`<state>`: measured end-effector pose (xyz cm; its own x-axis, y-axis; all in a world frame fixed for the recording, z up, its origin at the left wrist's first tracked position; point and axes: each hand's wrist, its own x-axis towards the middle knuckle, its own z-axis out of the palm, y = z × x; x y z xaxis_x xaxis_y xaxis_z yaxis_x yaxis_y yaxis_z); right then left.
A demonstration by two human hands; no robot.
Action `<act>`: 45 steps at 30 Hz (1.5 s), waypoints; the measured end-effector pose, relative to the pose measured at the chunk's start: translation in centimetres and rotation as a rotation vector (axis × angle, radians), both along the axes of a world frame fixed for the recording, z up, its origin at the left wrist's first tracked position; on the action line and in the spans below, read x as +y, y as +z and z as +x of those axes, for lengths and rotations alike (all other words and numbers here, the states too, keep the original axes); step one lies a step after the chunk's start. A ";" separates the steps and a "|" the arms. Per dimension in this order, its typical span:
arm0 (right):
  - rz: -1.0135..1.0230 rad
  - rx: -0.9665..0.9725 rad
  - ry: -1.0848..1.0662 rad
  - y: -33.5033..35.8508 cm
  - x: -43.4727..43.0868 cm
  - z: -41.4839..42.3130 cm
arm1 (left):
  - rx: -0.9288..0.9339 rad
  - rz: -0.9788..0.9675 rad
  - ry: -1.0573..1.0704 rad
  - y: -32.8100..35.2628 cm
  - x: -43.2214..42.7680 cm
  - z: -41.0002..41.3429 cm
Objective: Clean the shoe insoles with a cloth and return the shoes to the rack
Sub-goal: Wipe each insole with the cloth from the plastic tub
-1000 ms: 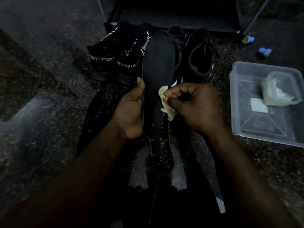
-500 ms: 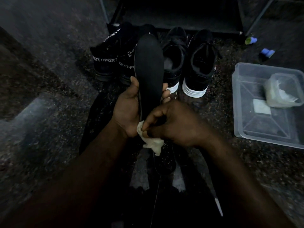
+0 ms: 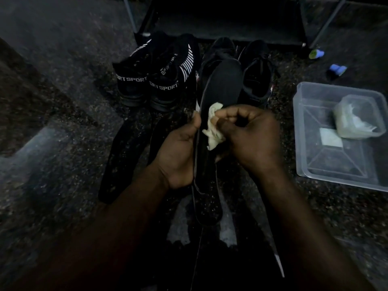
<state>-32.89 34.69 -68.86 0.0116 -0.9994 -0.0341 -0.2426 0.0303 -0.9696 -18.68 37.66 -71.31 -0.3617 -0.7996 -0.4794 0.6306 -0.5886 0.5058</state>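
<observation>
Insole (image 3: 222, 85): black, held up over the floor (image 3: 63, 85), toe end pointing away from the person.
Left hand (image 3: 178, 156): clamped on the insole's left edge near its middle, thumb lying up along that edge.
Right hand (image 3: 249, 139): fingers curled, pinching the cloth against the insole's face, just right of the left thumb.
Cloth (image 3: 213, 131): pale and crumpled, touching the insole about midway along.
Sport shoes (image 3: 147, 85): a black pair on the floor left of the insole's toe, heels toward the person.
Black shoes (image 3: 258, 80): just behind the insole's toe and partly hidden by it; one shows at its right.
Rack (image 3: 231, 17): dark, beyond the insole's toe, past both pairs.
Spare insoles (image 3: 123, 156): flat on the floor left of the insole, near the left wrist.
Tub (image 3: 315, 164): clear plastic, well right of the insole, with a smaller clear pot (image 3: 357, 116) inside it.
Blue bits (image 3: 338, 69): on the floor far right of the insole's toe, too small to tell.
</observation>
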 end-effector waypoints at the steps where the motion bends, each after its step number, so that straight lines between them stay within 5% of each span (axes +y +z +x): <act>1: 0.004 0.047 0.031 -0.1 0.2 0.2 | 0.038 -0.001 0.005 -0.1 0.0 -0.3; 9: 0.133 0.189 0.593 1.2 0.8 0.1 | 0.306 -0.012 -0.133 0.0 -0.2 1.7; 13: 0.075 0.019 0.046 1.0 -0.4 -1.1 | -0.001 0.030 0.006 -0.8 -0.5 1.0; 16: -0.076 0.326 -0.217 -0.2 -0.8 -1.7 | -0.061 -0.016 0.022 -0.3 -0.2 0.1; 19: -0.058 0.321 -0.010 -0.9 -0.5 -1.2 | -0.067 -0.017 0.007 -0.4 0.3 0.1; 23: -0.009 0.410 0.520 0.7 0.4 -0.6 | -0.033 0.042 -0.093 -1.4 0.0 0.4; 27: 0.045 0.215 0.416 2.0 -0.4 -2.5 | -0.030 0.035 -0.037 -1.5 0.3 -1.0; 32: 0.050 0.042 0.161 3.3 -1.2 -5.9 | -0.303 0.032 0.006 -1.2 2.3 -4.1; 37: 0.128 -0.158 -0.022 4.0 -0.9 -8.0 | -0.348 0.026 0.086 -2.3 4.5 -7.9; 45: 0.374 -0.313 -0.106 1.4 0.9 -9.4 | -0.990 -0.042 -0.023 -2.7 3.2 -9.5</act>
<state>-42.26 35.59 -67.49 -0.0226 -0.9156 -0.4015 0.0813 0.3986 -0.9135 -28.14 40.90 -73.96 0.1713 -0.8206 -0.5453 -0.0994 -0.5650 0.8191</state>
